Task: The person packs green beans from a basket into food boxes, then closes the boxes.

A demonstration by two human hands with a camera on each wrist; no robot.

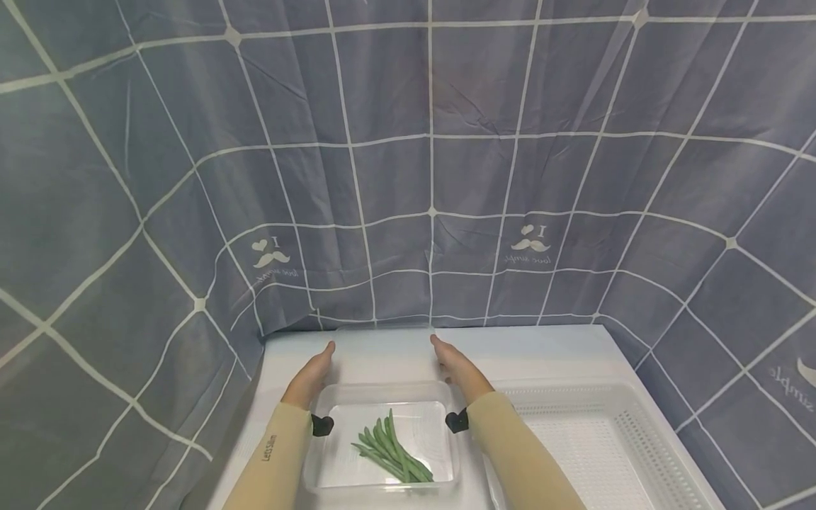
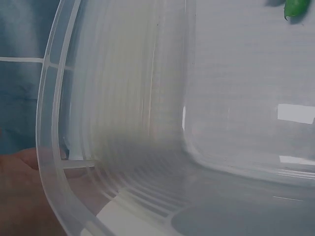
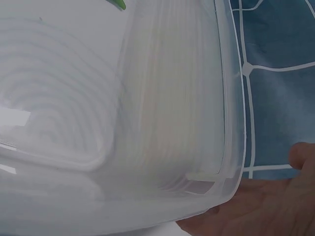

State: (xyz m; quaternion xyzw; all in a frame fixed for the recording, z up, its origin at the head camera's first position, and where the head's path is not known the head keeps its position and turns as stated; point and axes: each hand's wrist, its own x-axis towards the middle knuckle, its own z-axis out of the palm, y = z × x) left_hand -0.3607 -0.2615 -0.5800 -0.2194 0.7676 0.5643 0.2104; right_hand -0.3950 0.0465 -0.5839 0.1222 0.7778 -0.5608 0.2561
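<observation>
A clear plastic box [image 1: 316,478] stands on the white table, holding several green beans [image 1: 395,450]. My left hand [image 1: 314,375] is beside its far left corner and my right hand [image 1: 460,368] beside its far right corner. Both thumbs extend away from me, apart from each other. Part of the left hand [image 2: 22,196] shows at the lower left in the left wrist view, just outside the box's wall. In the right wrist view, the right hand [image 3: 266,209] lies past the box corner, its thumb off the rim. Most fingers are hidden; contact is unclear.
To the right stands a white perforated plastic basket [image 1: 586,453]. A faint clear plastic edge [image 1: 385,326] shows at the table's back. Grey curtain with white lines [image 1: 395,177] surrounds the white table [image 1: 542,350] at the back and sides.
</observation>
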